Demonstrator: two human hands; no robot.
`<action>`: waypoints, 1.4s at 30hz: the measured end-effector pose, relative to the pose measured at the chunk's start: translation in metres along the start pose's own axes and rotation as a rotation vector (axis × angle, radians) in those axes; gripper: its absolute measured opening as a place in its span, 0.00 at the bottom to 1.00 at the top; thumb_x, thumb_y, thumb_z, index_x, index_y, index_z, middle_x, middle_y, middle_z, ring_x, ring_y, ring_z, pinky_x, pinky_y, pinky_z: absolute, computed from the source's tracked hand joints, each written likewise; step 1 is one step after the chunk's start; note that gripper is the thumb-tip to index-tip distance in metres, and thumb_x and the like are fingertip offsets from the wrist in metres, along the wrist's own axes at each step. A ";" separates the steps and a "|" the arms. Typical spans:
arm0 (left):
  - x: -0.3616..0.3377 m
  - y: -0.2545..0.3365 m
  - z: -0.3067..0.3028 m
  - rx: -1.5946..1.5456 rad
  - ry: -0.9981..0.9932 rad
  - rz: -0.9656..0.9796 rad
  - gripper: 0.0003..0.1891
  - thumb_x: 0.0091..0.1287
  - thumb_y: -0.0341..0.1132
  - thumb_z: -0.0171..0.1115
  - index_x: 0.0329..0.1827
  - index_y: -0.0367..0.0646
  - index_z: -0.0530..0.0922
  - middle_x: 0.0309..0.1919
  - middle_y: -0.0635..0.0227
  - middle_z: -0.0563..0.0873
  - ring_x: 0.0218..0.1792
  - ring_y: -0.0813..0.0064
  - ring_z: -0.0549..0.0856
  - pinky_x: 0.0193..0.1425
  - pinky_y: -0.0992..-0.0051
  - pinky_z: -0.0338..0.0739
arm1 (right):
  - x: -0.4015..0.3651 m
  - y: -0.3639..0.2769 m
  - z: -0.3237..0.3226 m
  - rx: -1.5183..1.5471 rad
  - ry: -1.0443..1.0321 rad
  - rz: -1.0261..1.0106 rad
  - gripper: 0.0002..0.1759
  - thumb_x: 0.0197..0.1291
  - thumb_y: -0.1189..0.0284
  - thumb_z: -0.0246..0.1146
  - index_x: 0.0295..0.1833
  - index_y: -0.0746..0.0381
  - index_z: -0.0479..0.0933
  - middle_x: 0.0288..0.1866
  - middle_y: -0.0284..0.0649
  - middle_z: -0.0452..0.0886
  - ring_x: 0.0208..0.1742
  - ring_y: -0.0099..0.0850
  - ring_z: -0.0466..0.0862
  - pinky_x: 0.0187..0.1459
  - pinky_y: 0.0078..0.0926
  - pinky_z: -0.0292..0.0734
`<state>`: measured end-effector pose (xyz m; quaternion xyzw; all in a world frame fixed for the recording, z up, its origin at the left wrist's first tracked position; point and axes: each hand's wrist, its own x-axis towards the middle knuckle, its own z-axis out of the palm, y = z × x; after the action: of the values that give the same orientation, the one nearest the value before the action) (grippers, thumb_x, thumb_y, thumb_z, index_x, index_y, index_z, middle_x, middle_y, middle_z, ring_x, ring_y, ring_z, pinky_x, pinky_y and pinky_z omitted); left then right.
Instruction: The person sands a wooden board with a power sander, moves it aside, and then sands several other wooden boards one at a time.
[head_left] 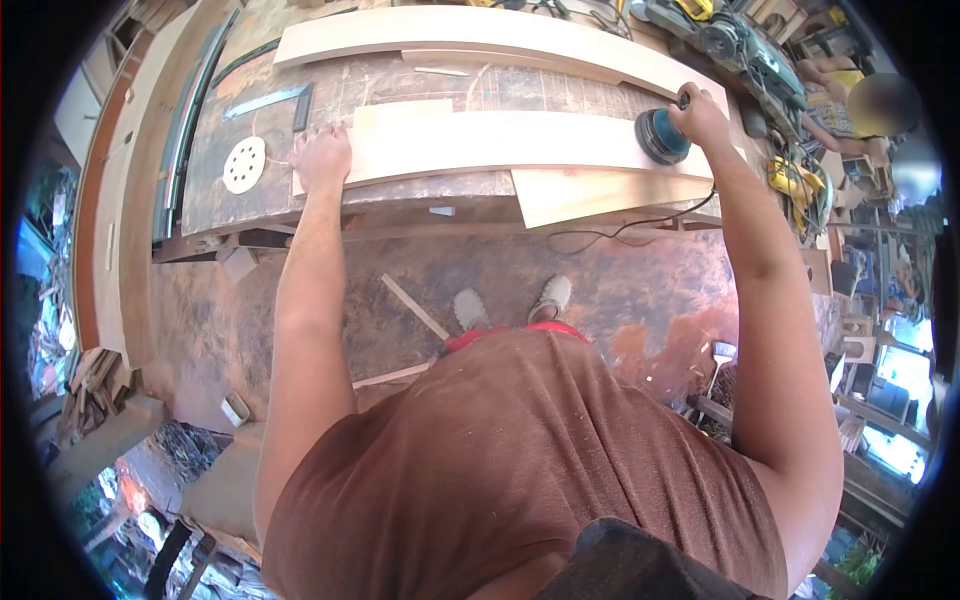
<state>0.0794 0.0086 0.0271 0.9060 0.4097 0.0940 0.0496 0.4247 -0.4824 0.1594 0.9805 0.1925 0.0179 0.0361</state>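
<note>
A long pale wooden board lies across the workbench. My left hand presses flat on the board's left end. My right hand grips a blue round sander that rests on the board's right end. The sander's black cord hangs down over the bench's front edge.
A second, curved board lies farther back. A round sanding disc and a metal square sit at the bench's left. Power tools crowd the right end. Another person sits at the far right. Scrap wood lies on the floor.
</note>
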 end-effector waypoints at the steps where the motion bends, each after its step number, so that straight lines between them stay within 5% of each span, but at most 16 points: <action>1: 0.001 -0.001 0.002 0.004 0.001 -0.006 0.25 0.78 0.52 0.45 0.61 0.49 0.86 0.66 0.58 0.83 0.72 0.55 0.75 0.75 0.41 0.61 | -0.001 -0.011 -0.003 0.022 0.000 -0.038 0.24 0.64 0.53 0.66 0.62 0.49 0.76 0.60 0.49 0.80 0.61 0.51 0.84 0.61 0.48 0.80; 10: 0.002 -0.004 0.005 0.001 0.063 0.026 0.25 0.78 0.52 0.46 0.59 0.46 0.86 0.64 0.58 0.85 0.69 0.55 0.77 0.72 0.42 0.63 | -0.030 -0.170 -0.024 0.022 0.055 -0.395 0.22 0.65 0.56 0.64 0.61 0.51 0.76 0.58 0.47 0.81 0.58 0.48 0.85 0.60 0.47 0.82; 16: 0.004 -0.004 0.006 -0.007 0.068 0.002 0.25 0.78 0.51 0.46 0.59 0.47 0.87 0.64 0.59 0.84 0.70 0.55 0.76 0.73 0.43 0.63 | -0.052 -0.262 -0.044 -0.001 -0.014 -0.545 0.26 0.67 0.57 0.62 0.69 0.50 0.74 0.64 0.46 0.80 0.62 0.45 0.85 0.62 0.44 0.83; 19: 0.001 -0.005 0.005 -0.020 0.035 -0.009 0.24 0.78 0.51 0.46 0.59 0.49 0.87 0.65 0.59 0.84 0.71 0.55 0.76 0.73 0.44 0.62 | -0.060 -0.297 -0.042 0.064 0.032 -0.587 0.22 0.65 0.57 0.64 0.63 0.50 0.76 0.59 0.44 0.81 0.63 0.44 0.83 0.62 0.45 0.82; 26: 0.002 -0.005 0.008 -0.072 0.026 -0.016 0.23 0.78 0.50 0.45 0.59 0.52 0.87 0.66 0.60 0.83 0.72 0.57 0.75 0.75 0.45 0.61 | -0.067 -0.364 -0.051 0.065 0.009 -0.673 0.28 0.68 0.63 0.59 0.74 0.51 0.72 0.68 0.49 0.77 0.68 0.44 0.81 0.64 0.44 0.82; 42: 0.002 -0.006 0.007 -0.064 0.032 -0.023 0.23 0.78 0.49 0.44 0.58 0.50 0.87 0.63 0.61 0.85 0.72 0.59 0.75 0.76 0.47 0.61 | -0.057 -0.342 -0.049 0.024 -0.031 -0.513 0.29 0.68 0.66 0.58 0.75 0.51 0.70 0.68 0.47 0.77 0.69 0.44 0.80 0.65 0.43 0.82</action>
<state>0.0774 0.0137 0.0199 0.8975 0.4177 0.1208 0.0732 0.2406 -0.1856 0.1810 0.9001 0.4346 -0.0091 0.0309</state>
